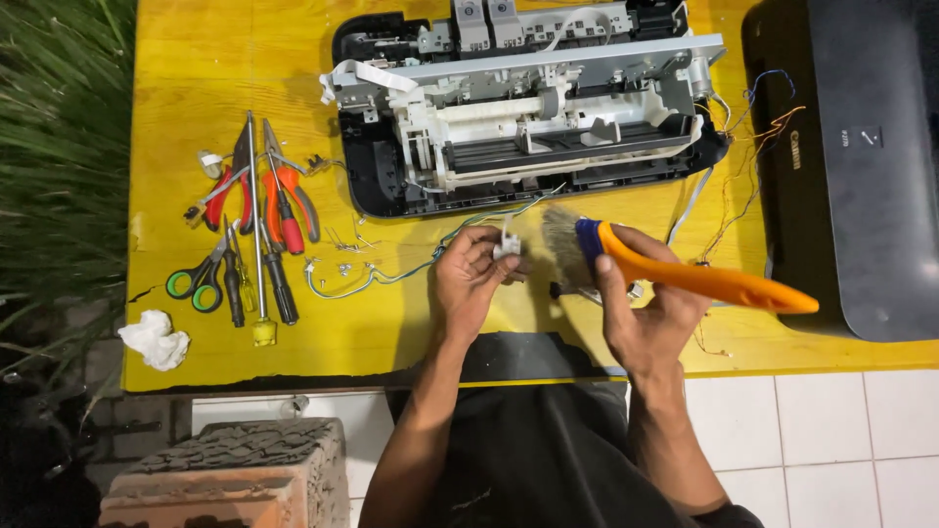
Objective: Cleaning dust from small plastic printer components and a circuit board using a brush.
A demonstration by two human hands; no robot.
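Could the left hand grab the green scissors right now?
Probably not right away. The left hand is already pinching a small white part. The green-handled scissors lie farther left past the screwdrivers, nothing covering them.

You're at a makeshift repair spot outdoors at a home: a yellow counter [196, 98] carries an opened printer chassis [528, 108], its black cover [861, 166], pliers [289, 200], screwdrivers [259, 244] and scissors [201, 279]. Grass [59, 147], white floor tiles [831, 430] and a brick block [235, 474] surround it.
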